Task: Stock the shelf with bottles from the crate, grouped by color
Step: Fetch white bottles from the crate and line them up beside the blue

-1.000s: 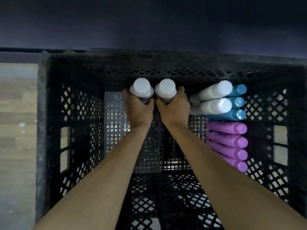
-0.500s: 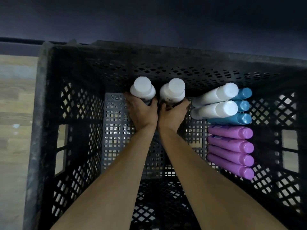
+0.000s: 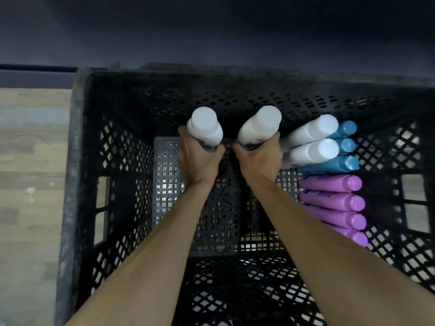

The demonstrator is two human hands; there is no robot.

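Both hands are down in the crate [image 3: 77,161], and each has a bottle. The left hand [image 3: 196,162] has its fingers curled tight round the lower body of the left white bottle [image 3: 205,130]; the right hand [image 3: 260,158] is wrapped the same way round the right white bottle [image 3: 260,128]. Caps up toward the camera, long axes close to upright — the right one leaning toward one o'clock, the left barely tilted. The two bottles stand apart, not touching.

From the right hand, out at three o'clock, two more white bottles [image 3: 310,142] lean just beside its knuckles, the blue bottles [image 3: 339,164] packed behind them. At four to five o'clock, the purple bottles [image 3: 334,201] lie in a row against the right wall. So the right hand is the nearer one for all remaining stock.

The shelf isn't in view. The lift looks like a straight pull up along each bottle's axis, clear of the rim.
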